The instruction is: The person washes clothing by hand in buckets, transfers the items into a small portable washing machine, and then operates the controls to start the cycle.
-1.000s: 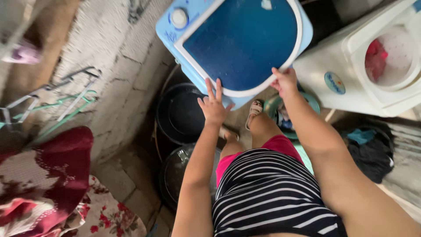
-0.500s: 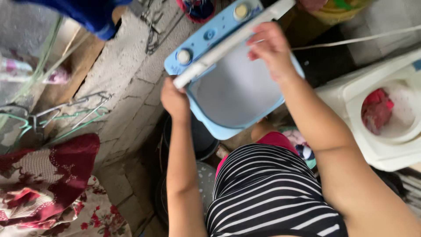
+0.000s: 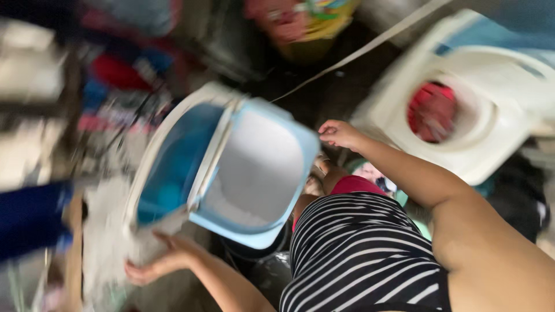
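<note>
A small light-blue washing machine [image 3: 254, 173] stands in front of me with its tub showing pale and its translucent blue lid [image 3: 173, 164] swung up to the left. My left hand [image 3: 159, 260] is low at the lid's near edge, fingers cupped under it. My right hand [image 3: 341, 134] rests at the machine's right rim, fingers curled. The picture is blurred by motion.
A white machine [image 3: 480, 156] with a round opening holding red cloth [image 3: 430, 110] stands at the right. Dark basins [image 3: 254, 260] sit under the blue machine. Coloured laundry [image 3: 121, 69] lies at the upper left, a yellow tub [image 3: 315, 23] at the top. A white cord [image 3: 370, 46] crosses above.
The blue lid went from lying flat, to lifted, to fully swung open leftward. My left hand dropped to its lower edge, my right hand moved to the machine's right rim. The view swung.
</note>
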